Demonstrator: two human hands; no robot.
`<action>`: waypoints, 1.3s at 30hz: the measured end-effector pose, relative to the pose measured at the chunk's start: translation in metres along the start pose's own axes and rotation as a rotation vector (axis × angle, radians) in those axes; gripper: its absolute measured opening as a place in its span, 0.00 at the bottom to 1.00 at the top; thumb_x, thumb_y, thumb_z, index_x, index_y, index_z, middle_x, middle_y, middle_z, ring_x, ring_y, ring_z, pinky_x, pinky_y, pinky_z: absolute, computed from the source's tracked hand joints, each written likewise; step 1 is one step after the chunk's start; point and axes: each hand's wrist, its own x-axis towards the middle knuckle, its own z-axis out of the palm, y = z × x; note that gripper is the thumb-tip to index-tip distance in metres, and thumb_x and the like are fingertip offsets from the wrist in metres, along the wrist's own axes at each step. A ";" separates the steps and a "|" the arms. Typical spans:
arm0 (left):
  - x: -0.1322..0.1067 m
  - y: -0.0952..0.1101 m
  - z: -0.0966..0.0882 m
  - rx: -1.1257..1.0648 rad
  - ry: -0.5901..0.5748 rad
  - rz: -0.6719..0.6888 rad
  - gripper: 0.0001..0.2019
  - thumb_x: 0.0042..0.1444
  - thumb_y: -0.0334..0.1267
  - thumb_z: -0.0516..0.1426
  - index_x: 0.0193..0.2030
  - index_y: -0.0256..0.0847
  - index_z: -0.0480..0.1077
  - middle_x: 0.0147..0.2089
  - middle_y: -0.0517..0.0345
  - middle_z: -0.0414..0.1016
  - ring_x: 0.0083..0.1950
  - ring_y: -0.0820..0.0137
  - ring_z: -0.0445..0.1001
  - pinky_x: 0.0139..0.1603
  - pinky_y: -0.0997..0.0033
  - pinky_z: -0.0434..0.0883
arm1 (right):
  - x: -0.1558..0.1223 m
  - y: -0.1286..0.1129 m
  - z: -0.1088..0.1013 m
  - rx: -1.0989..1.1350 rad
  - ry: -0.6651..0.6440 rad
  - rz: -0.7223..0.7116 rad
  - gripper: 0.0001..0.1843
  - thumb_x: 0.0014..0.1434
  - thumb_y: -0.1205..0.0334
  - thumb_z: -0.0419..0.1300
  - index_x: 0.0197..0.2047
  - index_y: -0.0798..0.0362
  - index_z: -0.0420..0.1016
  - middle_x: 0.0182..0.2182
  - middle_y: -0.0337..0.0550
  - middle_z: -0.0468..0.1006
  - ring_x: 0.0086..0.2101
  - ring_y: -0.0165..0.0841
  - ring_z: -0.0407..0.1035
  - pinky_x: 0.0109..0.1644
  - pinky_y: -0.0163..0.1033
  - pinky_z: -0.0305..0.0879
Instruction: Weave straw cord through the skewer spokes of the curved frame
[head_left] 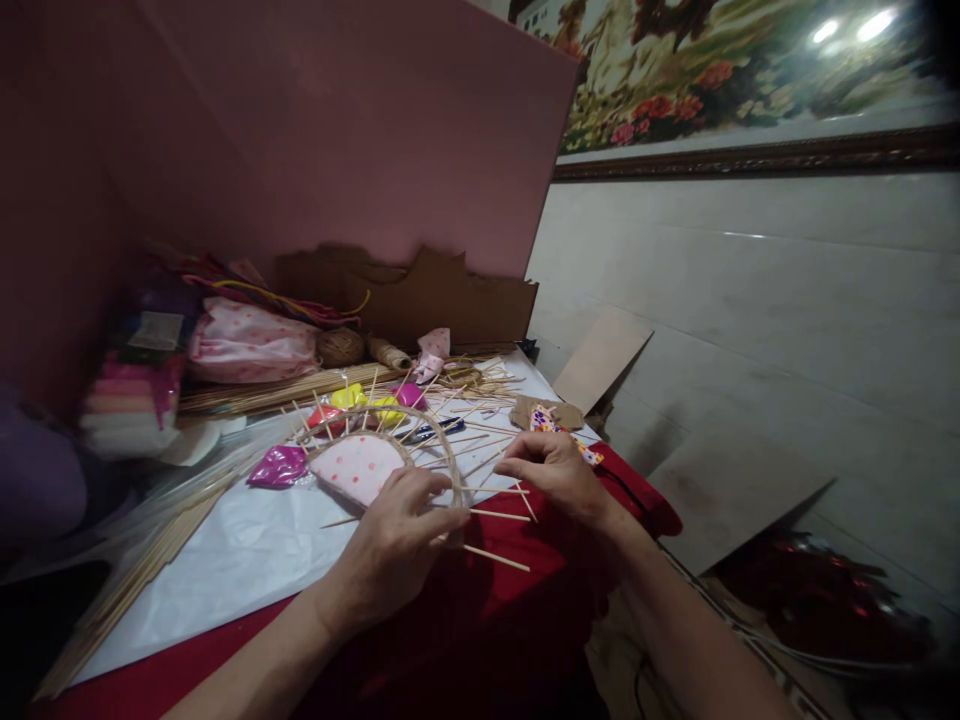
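Note:
A half-round woven piece (360,462) with a pink dotted fabric centre lies on white paper (247,550). Thin wooden sticks (491,515) fan out from its rim. My left hand (397,545) rests on the piece's near edge, fingers curled over the woven rim. My right hand (551,470) is just right of it, fingers pinched together around one of the sticks near the rim.
Small coloured bags, magenta (277,466), yellow (349,396) and red, lie behind the piece. A twine ball (340,347), a pink dotted bundle (251,342), loose sticks (255,395) and cardboard (420,295) sit further back. Red cloth (480,620) covers the table's near edge.

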 end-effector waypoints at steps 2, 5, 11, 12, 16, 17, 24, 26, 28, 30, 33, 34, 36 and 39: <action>0.000 0.000 0.000 0.005 -0.008 0.001 0.11 0.55 0.27 0.52 0.42 0.43 0.71 0.44 0.50 0.68 0.42 0.65 0.66 0.40 0.61 0.66 | 0.000 -0.007 -0.004 -0.050 -0.004 -0.044 0.13 0.52 0.54 0.63 0.25 0.56 0.74 0.20 0.37 0.72 0.23 0.26 0.63 0.26 0.31 0.58; 0.000 0.000 0.001 0.007 -0.028 -0.001 0.12 0.55 0.26 0.52 0.42 0.44 0.71 0.44 0.50 0.68 0.42 0.65 0.66 0.40 0.61 0.65 | 0.001 -0.020 -0.001 -0.173 -0.010 -0.182 0.12 0.55 0.56 0.61 0.27 0.55 0.75 0.22 0.39 0.74 0.24 0.27 0.64 0.28 0.32 0.58; 0.001 0.001 0.003 -0.005 -0.050 0.016 0.12 0.55 0.26 0.52 0.43 0.44 0.71 0.46 0.50 0.67 0.43 0.64 0.66 0.41 0.61 0.64 | 0.015 -0.033 0.013 -0.452 -0.030 -0.430 0.15 0.59 0.55 0.56 0.27 0.55 0.73 0.23 0.39 0.74 0.24 0.26 0.65 0.29 0.31 0.55; 0.001 0.001 0.003 -0.006 -0.051 0.019 0.12 0.55 0.25 0.52 0.42 0.44 0.71 0.45 0.50 0.68 0.43 0.64 0.66 0.41 0.61 0.64 | 0.018 -0.033 0.015 -0.478 -0.030 -0.448 0.15 0.60 0.55 0.56 0.27 0.55 0.73 0.23 0.39 0.74 0.24 0.26 0.65 0.29 0.31 0.54; 0.001 0.002 0.002 -0.010 -0.056 0.017 0.12 0.55 0.25 0.52 0.42 0.44 0.71 0.46 0.50 0.68 0.44 0.65 0.66 0.41 0.61 0.64 | 0.026 -0.030 0.022 -0.539 -0.030 -0.502 0.15 0.60 0.55 0.55 0.27 0.54 0.73 0.23 0.39 0.74 0.24 0.26 0.66 0.29 0.31 0.53; 0.001 0.002 0.001 -0.009 -0.058 0.016 0.13 0.55 0.25 0.52 0.42 0.44 0.71 0.46 0.50 0.68 0.44 0.65 0.66 0.42 0.60 0.64 | 0.027 -0.029 0.023 -0.540 -0.031 -0.508 0.14 0.60 0.55 0.56 0.27 0.54 0.73 0.23 0.39 0.74 0.24 0.26 0.66 0.29 0.31 0.52; 0.003 0.004 -0.001 -0.046 -0.054 -0.021 0.11 0.56 0.25 0.51 0.43 0.41 0.68 0.42 0.52 0.71 0.42 0.66 0.67 0.41 0.62 0.64 | 0.030 -0.028 0.027 -0.534 -0.039 -0.530 0.15 0.60 0.53 0.55 0.28 0.53 0.74 0.25 0.39 0.75 0.27 0.27 0.67 0.30 0.31 0.53; 0.003 0.004 0.000 -0.058 -0.061 -0.034 0.09 0.56 0.25 0.51 0.40 0.40 0.68 0.41 0.52 0.71 0.41 0.67 0.67 0.42 0.62 0.64 | 0.031 -0.028 0.029 -0.578 -0.040 -0.536 0.14 0.60 0.54 0.55 0.29 0.52 0.74 0.25 0.39 0.75 0.27 0.27 0.66 0.30 0.31 0.52; 0.002 0.004 0.000 -0.053 -0.068 -0.035 0.09 0.56 0.25 0.51 0.40 0.40 0.68 0.42 0.52 0.71 0.41 0.66 0.67 0.42 0.62 0.63 | 0.031 -0.028 0.030 -0.647 -0.035 -0.540 0.14 0.60 0.54 0.55 0.29 0.52 0.74 0.25 0.38 0.75 0.26 0.26 0.65 0.29 0.32 0.50; 0.001 0.003 0.001 -0.047 -0.070 -0.031 0.10 0.56 0.25 0.51 0.41 0.40 0.67 0.42 0.52 0.70 0.42 0.66 0.66 0.42 0.61 0.63 | 0.032 -0.029 0.030 -0.730 -0.021 -0.530 0.14 0.60 0.54 0.55 0.28 0.51 0.74 0.24 0.38 0.74 0.24 0.26 0.63 0.27 0.33 0.47; 0.001 0.003 0.001 -0.059 -0.070 -0.022 0.09 0.57 0.25 0.50 0.41 0.40 0.67 0.41 0.52 0.70 0.41 0.67 0.66 0.42 0.61 0.62 | 0.033 -0.029 0.030 -0.830 -0.018 -0.526 0.13 0.60 0.55 0.55 0.28 0.51 0.74 0.22 0.37 0.73 0.22 0.26 0.61 0.26 0.35 0.42; 0.001 0.003 0.001 -0.061 -0.071 -0.021 0.09 0.57 0.25 0.50 0.41 0.40 0.67 0.41 0.52 0.70 0.41 0.67 0.65 0.42 0.61 0.62 | 0.033 -0.030 0.030 -0.857 -0.022 -0.532 0.12 0.59 0.56 0.55 0.28 0.51 0.74 0.22 0.38 0.73 0.22 0.26 0.60 0.25 0.35 0.41; 0.002 0.003 0.002 -0.057 -0.071 -0.022 0.09 0.57 0.26 0.50 0.41 0.40 0.67 0.41 0.52 0.70 0.41 0.67 0.65 0.41 0.61 0.62 | 0.033 -0.031 0.030 -0.901 -0.031 -0.548 0.10 0.59 0.57 0.57 0.29 0.51 0.74 0.22 0.38 0.73 0.21 0.27 0.59 0.25 0.36 0.40; 0.002 0.003 0.003 -0.055 -0.073 -0.021 0.09 0.57 0.26 0.51 0.41 0.40 0.68 0.41 0.52 0.70 0.40 0.67 0.66 0.41 0.62 0.62 | 0.032 -0.032 0.031 -0.907 -0.026 -0.560 0.10 0.59 0.58 0.57 0.29 0.52 0.74 0.21 0.38 0.72 0.20 0.27 0.58 0.24 0.37 0.38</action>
